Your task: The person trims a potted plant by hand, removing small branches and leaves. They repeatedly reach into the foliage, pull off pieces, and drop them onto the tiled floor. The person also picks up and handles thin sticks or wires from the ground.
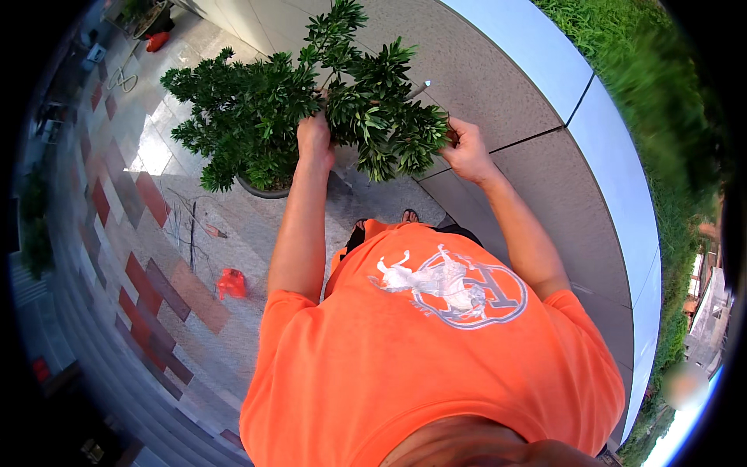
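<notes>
Potted shrub (241, 117), left hand (314, 140) amid leaves, right hand (468, 153) at its edge

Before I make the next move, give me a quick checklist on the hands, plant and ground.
1. Left hand at the plant: ok, it reaches into the middle of the foliage.
2. Left fingers' grip: cannot tell, leaves hide them.
3. Right hand at the plant: ok, at the foliage's right edge with fingers curled.
4. Pot steady: cannot tell, only part of its rim shows.
5. Crumpled red item away from the feet: ok, it lies apart, to their left on the paving.
</notes>
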{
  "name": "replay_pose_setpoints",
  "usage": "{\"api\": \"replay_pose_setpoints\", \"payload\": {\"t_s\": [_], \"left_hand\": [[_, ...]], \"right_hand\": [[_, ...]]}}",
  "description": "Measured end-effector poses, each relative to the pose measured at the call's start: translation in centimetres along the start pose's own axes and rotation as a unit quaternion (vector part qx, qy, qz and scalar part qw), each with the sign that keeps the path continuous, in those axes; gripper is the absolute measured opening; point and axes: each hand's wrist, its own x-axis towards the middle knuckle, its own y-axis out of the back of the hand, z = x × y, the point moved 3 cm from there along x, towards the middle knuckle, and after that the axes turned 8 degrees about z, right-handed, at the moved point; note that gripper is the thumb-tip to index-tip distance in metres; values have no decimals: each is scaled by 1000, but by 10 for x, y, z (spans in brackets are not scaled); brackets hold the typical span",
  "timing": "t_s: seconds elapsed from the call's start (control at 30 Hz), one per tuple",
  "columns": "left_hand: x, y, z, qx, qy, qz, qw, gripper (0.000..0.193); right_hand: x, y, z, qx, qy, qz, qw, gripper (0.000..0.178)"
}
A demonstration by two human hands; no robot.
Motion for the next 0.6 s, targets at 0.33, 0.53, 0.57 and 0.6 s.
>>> {"api": "replay_pose_setpoints", "payload": {"t_s": [0.33,0.53,0.57,0.6], "left_hand": [[-9,-3,5,-9,25,-11,1000,34],[-21,-10,11,54,55,37,996,31],[-22,-10,12,32,53,28,998,30],[-22,-11,11,9,50,19,999,30]], "right_hand": [[15,-18,-35,100,52,39,993,18],[19,-17,-40,99,44,32,994,17],[19,-15,-36,95,42,28,994,17],[20,-15,-32,92,40,24,995,17]]}}
